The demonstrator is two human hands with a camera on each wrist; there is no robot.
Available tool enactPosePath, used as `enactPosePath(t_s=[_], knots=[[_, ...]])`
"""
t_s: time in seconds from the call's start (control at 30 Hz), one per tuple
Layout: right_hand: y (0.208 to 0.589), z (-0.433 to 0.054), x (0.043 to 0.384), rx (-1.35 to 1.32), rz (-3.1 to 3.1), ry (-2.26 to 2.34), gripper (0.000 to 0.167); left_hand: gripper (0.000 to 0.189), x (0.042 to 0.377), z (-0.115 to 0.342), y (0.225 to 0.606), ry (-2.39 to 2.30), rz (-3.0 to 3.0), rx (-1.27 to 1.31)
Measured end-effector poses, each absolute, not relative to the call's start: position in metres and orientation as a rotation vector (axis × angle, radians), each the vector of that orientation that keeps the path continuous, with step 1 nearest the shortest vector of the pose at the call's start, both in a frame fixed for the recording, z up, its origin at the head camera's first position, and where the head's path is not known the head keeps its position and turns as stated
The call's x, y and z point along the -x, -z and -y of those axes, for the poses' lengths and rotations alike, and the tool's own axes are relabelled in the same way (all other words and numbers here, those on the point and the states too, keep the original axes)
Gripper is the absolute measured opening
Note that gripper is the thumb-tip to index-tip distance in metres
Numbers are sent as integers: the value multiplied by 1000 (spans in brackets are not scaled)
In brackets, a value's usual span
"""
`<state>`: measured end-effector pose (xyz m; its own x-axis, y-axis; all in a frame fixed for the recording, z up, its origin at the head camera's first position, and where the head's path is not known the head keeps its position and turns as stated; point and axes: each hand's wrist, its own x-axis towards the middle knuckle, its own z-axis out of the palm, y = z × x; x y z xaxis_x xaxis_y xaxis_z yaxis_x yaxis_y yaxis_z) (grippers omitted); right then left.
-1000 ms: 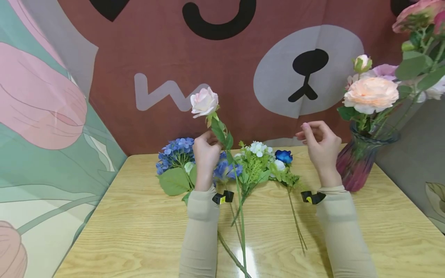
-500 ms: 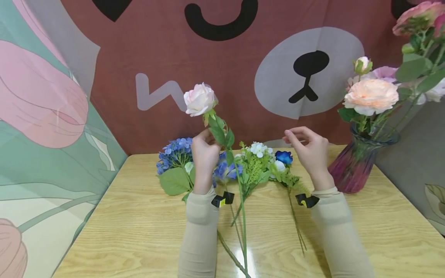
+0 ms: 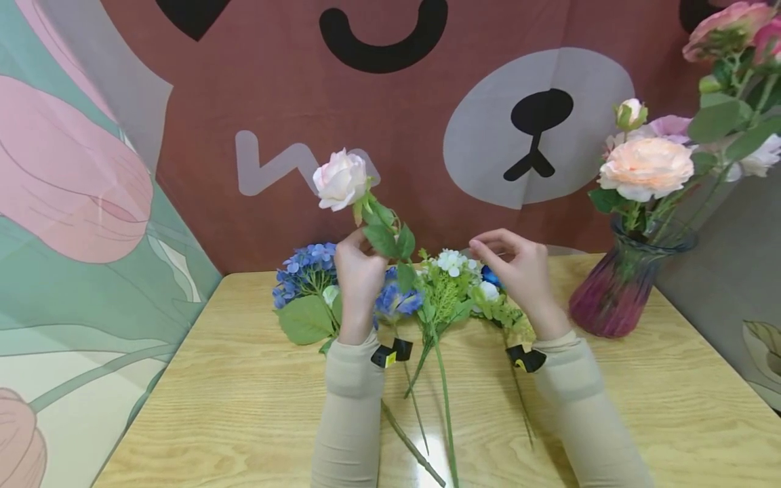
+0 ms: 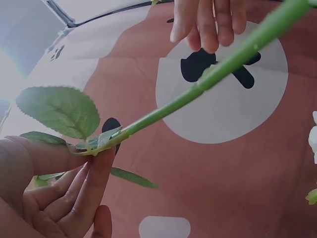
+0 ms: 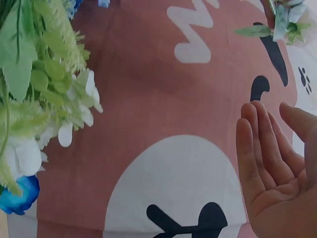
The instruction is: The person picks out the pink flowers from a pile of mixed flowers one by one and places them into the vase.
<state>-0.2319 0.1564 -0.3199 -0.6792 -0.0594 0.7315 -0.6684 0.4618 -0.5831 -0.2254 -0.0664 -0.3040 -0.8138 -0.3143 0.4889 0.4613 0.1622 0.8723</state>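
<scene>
A pale pink rose [image 3: 340,180] stands tilted to the left above the table, its long green stem [image 3: 444,400] running down toward the front. My left hand [image 3: 360,285] pinches that stem just below the bloom among the leaves; the left wrist view shows thumb and fingers on the stem [image 4: 168,106]. To the right, my right hand [image 3: 518,274] hovers near the back flowers with nothing in it. Its fingers [image 5: 270,148] are relaxed and gently bent, with the thumb apart. In the left wrist view the right fingers [image 4: 208,25] hang beyond the stem.
Blue hydrangea [image 3: 305,268], a blue-violet flower [image 3: 398,298], white blossoms with greenery [image 3: 450,288] and a dark blue flower [image 3: 490,276] lie along the table's back. A pink-purple glass vase [image 3: 616,291] with several flowers stands at right. A printed cloth [image 3: 415,122] hangs behind.
My right hand has moved left, away from the vase and toward the rose. The rose head has swung left while its lower stem has shifted right; my left hand keeps its pinch.
</scene>
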Motion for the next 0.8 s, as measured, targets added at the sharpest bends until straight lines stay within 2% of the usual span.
enactPosePath(t_s=[0.23, 0.57, 0.8], knots=[[334, -152, 242, -678, 2112, -1242, 9, 12, 224, 65, 304, 1633, 1878, 161], [312, -132, 212, -754, 2202, -1334, 12, 12, 221, 61, 302, 1604, 1907, 192], [308, -126, 205, -763, 2222, -1378, 11, 11, 222, 53, 303, 1550, 1919, 227]])
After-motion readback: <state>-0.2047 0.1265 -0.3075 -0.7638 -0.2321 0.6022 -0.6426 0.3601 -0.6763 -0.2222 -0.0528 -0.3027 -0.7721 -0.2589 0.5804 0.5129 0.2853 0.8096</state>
